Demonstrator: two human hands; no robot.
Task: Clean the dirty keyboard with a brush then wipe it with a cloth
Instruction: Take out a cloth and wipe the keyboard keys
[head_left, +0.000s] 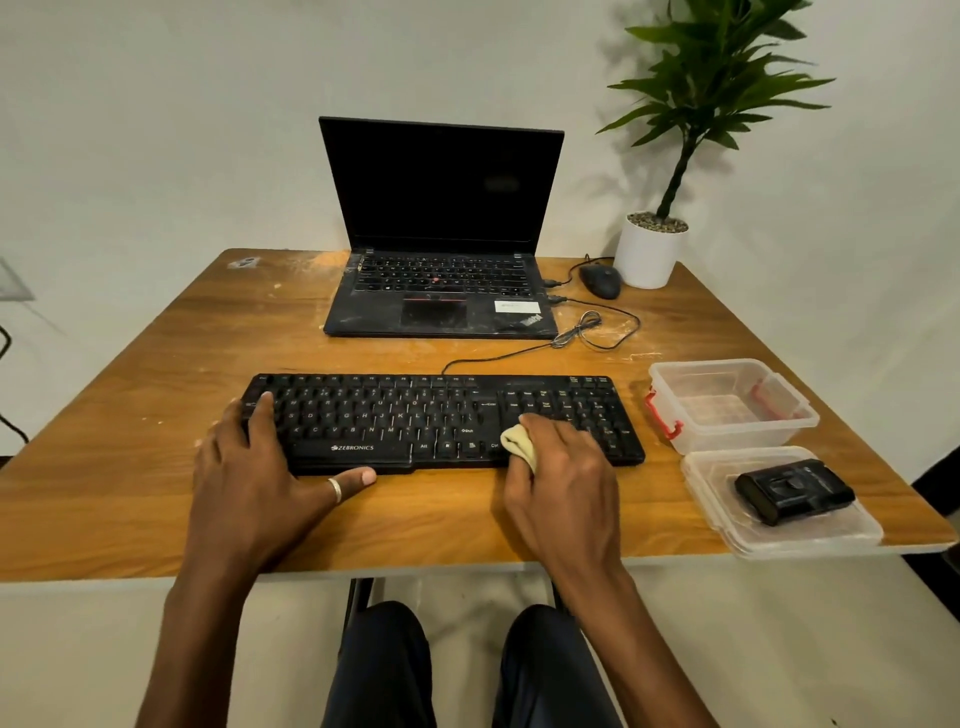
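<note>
Wiping the keyboard (441, 421) at the table's (156, 374) near middle with a bunched cloth (519, 441) gripped in the right hand (561, 467), pinning its left end under the flat, spread left hand (260, 467). Best done lightly, row by row.

The right hand (563, 470) covers most of the cloth (518, 444); only a pale fold shows at its left side. The left hand (254, 467) hides the left end of the keyboard (415, 415). The top of the plant (727, 78) is cut off by the upper edge. The black object (792, 491) on the container lid (852, 535) is too indistinct to identify.
</note>
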